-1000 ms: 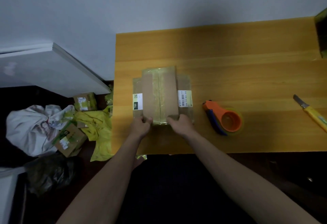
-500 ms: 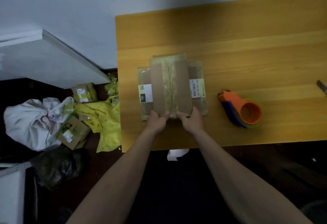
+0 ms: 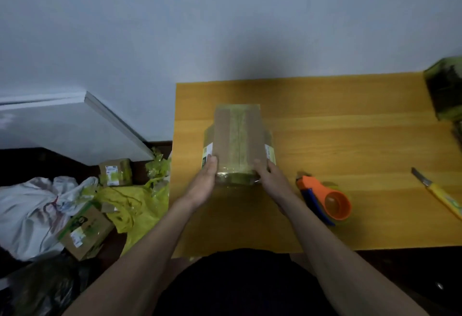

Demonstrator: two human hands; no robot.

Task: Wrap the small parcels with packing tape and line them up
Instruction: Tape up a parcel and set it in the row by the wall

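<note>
On the wooden table [image 3: 350,140] a brown parcel [image 3: 238,138] with a glossy tape strip down its middle lies on top of a wider parcel [image 3: 270,152] whose white labels stick out on both sides. My left hand [image 3: 206,180] lies flat against the top parcel's near left side. Against the near right side, my right hand [image 3: 271,178] presses with fairly straight fingers. Clear tape wraps the near end between the hands. The orange tape dispenser [image 3: 327,198] lies on the table just right of my right hand, untouched.
A yellow utility knife [image 3: 442,195] lies near the right edge. A dark green box [image 3: 445,93] stands at the far right corner. On the floor to the left are small cardboard boxes [image 3: 115,172], a yellow bag [image 3: 135,205] and a white bag [image 3: 30,213].
Both hands slid from the parcel's near end, where they were close together, outward to its left and right sides. The view tilted, so the table sits lower in frame.
</note>
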